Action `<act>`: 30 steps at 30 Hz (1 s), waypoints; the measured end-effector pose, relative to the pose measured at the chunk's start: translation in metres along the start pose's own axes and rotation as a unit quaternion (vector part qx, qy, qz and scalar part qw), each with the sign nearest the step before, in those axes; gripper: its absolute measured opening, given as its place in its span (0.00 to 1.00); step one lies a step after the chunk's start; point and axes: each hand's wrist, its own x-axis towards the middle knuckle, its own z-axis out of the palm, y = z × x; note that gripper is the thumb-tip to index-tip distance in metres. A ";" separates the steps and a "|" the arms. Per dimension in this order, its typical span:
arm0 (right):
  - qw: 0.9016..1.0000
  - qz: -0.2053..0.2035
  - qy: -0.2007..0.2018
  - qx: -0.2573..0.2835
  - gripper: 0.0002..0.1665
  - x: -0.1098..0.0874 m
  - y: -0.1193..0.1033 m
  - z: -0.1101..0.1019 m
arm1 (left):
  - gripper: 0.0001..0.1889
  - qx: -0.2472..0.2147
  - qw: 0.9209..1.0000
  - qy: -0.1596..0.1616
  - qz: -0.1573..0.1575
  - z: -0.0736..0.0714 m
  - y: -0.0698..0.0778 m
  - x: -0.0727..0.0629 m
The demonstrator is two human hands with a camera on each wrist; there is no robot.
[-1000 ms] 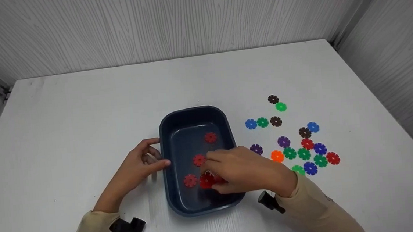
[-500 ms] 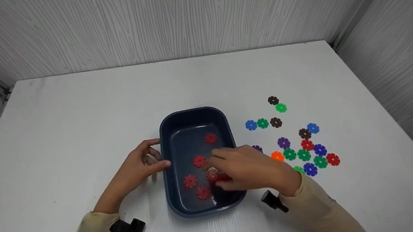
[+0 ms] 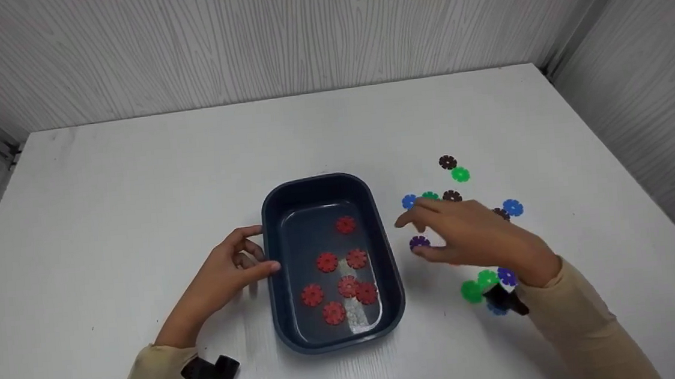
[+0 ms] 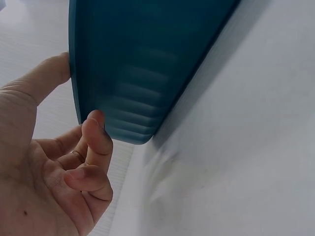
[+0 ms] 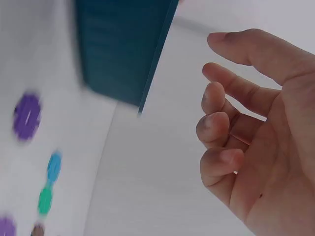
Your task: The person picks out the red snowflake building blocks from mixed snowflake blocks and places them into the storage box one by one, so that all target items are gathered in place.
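Observation:
A dark blue rectangular tub [image 3: 282,332] stands on the white table with several red notched plastic discs [image 3: 327,262] lying flat on its floor. My left hand [image 3: 232,267] holds the tub's left side, thumb over the rim and fingers against the outer wall; the left wrist view shows the thumb [image 4: 47,76] at the rim. To the right of the tub, my right hand [image 3: 467,230] hovers over loose discs, fingers loosely bent and nothing between them. A purple disc [image 3: 419,242] lies near its thumb. In the right wrist view the right hand [image 5: 261,132] is likewise bare.
Loose discs in several colours spread over the table right of the tub, among them a dark brown disc [image 3: 447,162], a light green disc [image 3: 460,174] and a blue disc [image 3: 513,207]. The right hand and forearm hide part of this group. A wood-grain panel [image 3: 277,37] rises behind the table.
My right hand has let go of red discs in the tub and moved out to the right, over the loose discs. More red discs show in the tub. The left hand has stayed put.

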 end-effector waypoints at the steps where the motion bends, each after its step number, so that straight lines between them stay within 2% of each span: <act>1: 1.000 0.019 -0.003 0.002 0.23 -0.004 0.007 -0.002 | 0.36 -0.001 1.000 0.000 0.000 0.000 0.000 0.000; 4: 0.998 0.063 -0.010 0.016 0.24 -0.018 0.026 -0.007 | 0.36 -0.001 1.000 -0.001 -0.001 0.000 0.000 0.000; 8: 0.995 0.092 0.001 0.038 0.26 -0.039 0.052 -0.008 | 0.36 0.007 1.000 0.002 -0.009 0.000 0.001 0.000; 15: 0.978 0.189 -0.008 0.086 0.28 -0.071 0.094 -0.004 | 0.36 0.018 1.000 0.003 -0.015 -0.001 0.001 0.000; 19: 0.973 0.214 -0.016 0.084 0.29 -0.081 0.110 0.000 | 0.36 0.020 1.000 0.007 -0.011 -0.002 0.000 -0.001; 23: 0.971 0.222 -0.026 0.088 0.27 -0.089 0.121 0.005 | 0.36 0.024 1.000 0.008 -0.013 -0.002 0.001 -0.001; 30: 0.961 0.245 -0.065 0.109 0.22 -0.095 0.135 0.018 | 0.36 0.017 1.000 0.005 -0.016 -0.001 0.002 0.000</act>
